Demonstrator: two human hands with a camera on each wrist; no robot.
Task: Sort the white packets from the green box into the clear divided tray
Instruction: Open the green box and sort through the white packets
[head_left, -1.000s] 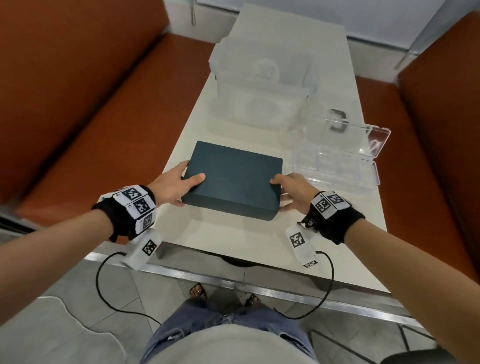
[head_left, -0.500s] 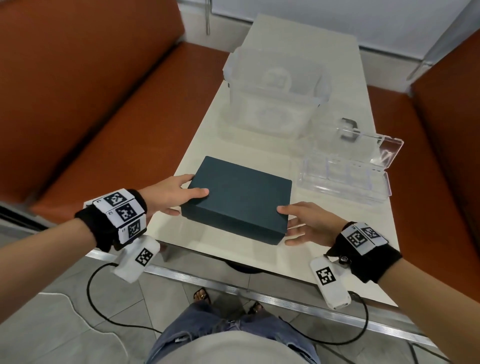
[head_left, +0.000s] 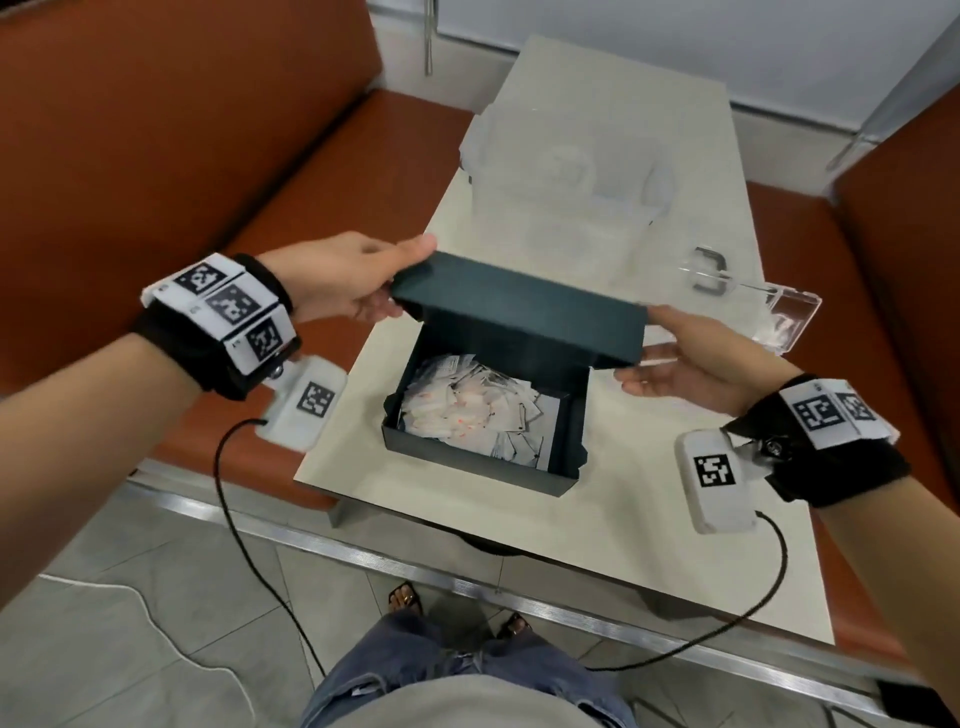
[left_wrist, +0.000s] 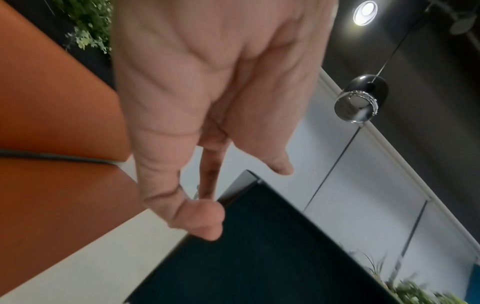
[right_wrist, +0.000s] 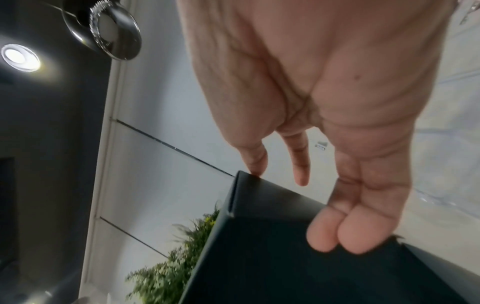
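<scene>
The dark green box (head_left: 467, 460) stands open near the table's front edge, filled with several white packets (head_left: 470, 410). Its lid (head_left: 519, 312) is held in the air above the box's far side. My left hand (head_left: 358, 278) pinches the lid's left end, thumb on top and fingers beneath. My right hand (head_left: 680, 353) pinches its right end the same way. The wrist views show the lid (left_wrist: 259, 246) (right_wrist: 298, 267) from below with fingertips (left_wrist: 205, 222) (right_wrist: 335, 236) under it. The clear divided tray (head_left: 779, 317) lies at the right, mostly hidden by the lid and my right hand.
A large clear plastic bin (head_left: 561, 182) stands at the back of the white table (head_left: 597, 519). Orange bench seats flank the table on both sides. Cables hang from my wrist devices over the table's front metal edge.
Both hands took hold of the lid's ends and lifted it off the box, baring the white packets inside. The box itself stayed on the table.
</scene>
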